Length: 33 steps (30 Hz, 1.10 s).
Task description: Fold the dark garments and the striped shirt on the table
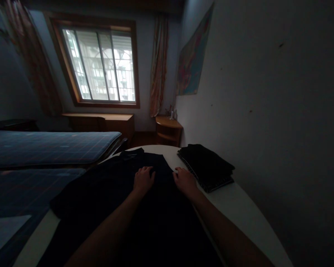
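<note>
A dark short-sleeved shirt point(111, 193) lies spread over a white round table, its collar at the far end. One sleeve reaches out to the left, while the right side runs in a straight edge with no sleeve showing. My left hand point(143, 180) rests on the shirt below the collar, fingers loosely bent and thumb apart. At the shirt's right edge is my right hand point(185, 181), its fingers slightly curved and apart, fingertips touching the cloth. Just right of that hand sits a stack of folded dark clothes point(207, 163).
The white table point(247, 215) has a curved rim, with a wall point(281, 141) to its right. Beds with blue plaid mattresses point(50, 148) stand on the left. Toward the window point(102, 66) are a wooden desk point(117, 117) and a corner shelf point(168, 122).
</note>
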Each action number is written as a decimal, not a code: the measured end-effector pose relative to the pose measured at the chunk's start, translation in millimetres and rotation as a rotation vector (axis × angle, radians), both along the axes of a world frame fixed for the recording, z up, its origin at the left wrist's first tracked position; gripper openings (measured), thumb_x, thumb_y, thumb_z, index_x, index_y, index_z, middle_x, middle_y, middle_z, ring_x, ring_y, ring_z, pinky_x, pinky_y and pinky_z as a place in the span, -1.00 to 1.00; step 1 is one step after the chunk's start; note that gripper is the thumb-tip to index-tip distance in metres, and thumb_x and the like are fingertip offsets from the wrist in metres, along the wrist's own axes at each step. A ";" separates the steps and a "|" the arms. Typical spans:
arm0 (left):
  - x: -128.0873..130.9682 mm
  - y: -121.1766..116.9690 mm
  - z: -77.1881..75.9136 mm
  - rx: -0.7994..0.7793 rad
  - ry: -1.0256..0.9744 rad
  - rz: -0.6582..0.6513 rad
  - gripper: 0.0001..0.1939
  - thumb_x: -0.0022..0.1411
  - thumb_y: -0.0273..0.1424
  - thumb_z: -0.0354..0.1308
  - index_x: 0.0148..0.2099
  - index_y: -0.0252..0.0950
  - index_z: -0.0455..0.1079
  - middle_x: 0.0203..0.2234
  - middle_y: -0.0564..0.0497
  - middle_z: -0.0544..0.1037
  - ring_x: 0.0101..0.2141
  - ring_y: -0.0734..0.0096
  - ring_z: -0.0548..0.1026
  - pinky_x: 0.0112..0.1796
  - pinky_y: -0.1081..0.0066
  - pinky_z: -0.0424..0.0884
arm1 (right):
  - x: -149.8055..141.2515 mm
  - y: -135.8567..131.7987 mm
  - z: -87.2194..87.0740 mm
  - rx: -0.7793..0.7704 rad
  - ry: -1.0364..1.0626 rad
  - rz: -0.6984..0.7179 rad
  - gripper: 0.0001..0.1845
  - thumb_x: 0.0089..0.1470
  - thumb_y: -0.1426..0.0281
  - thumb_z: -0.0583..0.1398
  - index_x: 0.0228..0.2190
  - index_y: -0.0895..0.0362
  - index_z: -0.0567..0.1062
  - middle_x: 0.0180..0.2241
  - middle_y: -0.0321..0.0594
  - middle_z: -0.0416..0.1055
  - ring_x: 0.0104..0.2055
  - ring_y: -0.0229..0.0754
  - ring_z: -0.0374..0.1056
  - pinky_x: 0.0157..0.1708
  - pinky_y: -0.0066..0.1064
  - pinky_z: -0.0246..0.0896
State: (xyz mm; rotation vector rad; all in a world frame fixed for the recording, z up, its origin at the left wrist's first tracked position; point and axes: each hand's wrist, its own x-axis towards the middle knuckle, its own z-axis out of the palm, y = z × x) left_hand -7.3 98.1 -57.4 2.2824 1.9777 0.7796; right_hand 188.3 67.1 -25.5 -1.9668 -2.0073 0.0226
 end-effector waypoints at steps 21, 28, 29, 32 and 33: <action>6.5 -2.1 -8.3 -0.169 0.233 -0.258 -0.38 0.43 -0.05 -0.22 0.39 -0.23 0.07 0.38 -0.07 0.03 0.35 0.10 -0.04 0.27 -0.02 -0.02 | 10.7 -12.1 7.5 -0.202 -0.020 0.003 -0.42 0.19 0.36 0.16 0.20 0.20 0.19 -0.08 0.12 0.51 -0.02 0.06 0.45 -0.13 -0.26 0.22; 9.1 2.5 0.3 -0.224 0.253 -0.256 -0.38 0.45 -0.07 -0.28 0.41 -0.26 0.03 0.38 -0.11 -0.01 0.36 0.10 -0.07 0.27 0.01 -0.05 | 18.3 -31.4 6.6 -0.165 -0.025 0.137 -0.45 0.20 0.48 0.08 0.21 0.12 0.17 -0.04 0.00 0.50 0.00 -0.03 0.44 -0.11 -0.33 0.22; 9.5 3.2 1.4 -0.225 0.252 -0.254 -0.38 0.45 -0.07 -0.29 0.40 -0.26 0.03 0.38 -0.11 0.00 0.36 0.11 -0.07 0.27 0.02 -0.05 | 18.4 -30.7 5.9 -0.147 -0.025 0.141 -0.47 0.21 0.49 0.07 0.20 0.09 0.19 -0.03 -0.03 0.49 0.00 -0.05 0.44 -0.11 -0.34 0.22; 9.2 3.3 4.2 -0.225 0.250 -0.252 -0.40 0.46 -0.10 -0.31 0.41 -0.23 0.03 0.38 -0.10 0.00 0.36 0.12 -0.08 0.27 0.05 -0.04 | 17.5 -29.1 6.8 -0.129 -0.025 0.160 -0.50 0.22 0.49 0.06 0.19 0.06 0.21 0.00 -0.06 0.47 0.01 -0.06 0.43 -0.10 -0.34 0.21; 8.4 2.3 4.4 -0.222 0.249 -0.235 -0.40 0.46 -0.09 -0.32 0.41 -0.22 0.02 0.38 -0.11 -0.01 0.36 0.08 -0.08 0.26 0.03 -0.03 | 17.3 -30.1 8.1 -0.134 -0.019 0.159 -0.49 0.22 0.48 0.06 0.19 0.07 0.20 0.00 -0.05 0.47 0.01 -0.05 0.43 -0.09 -0.33 0.21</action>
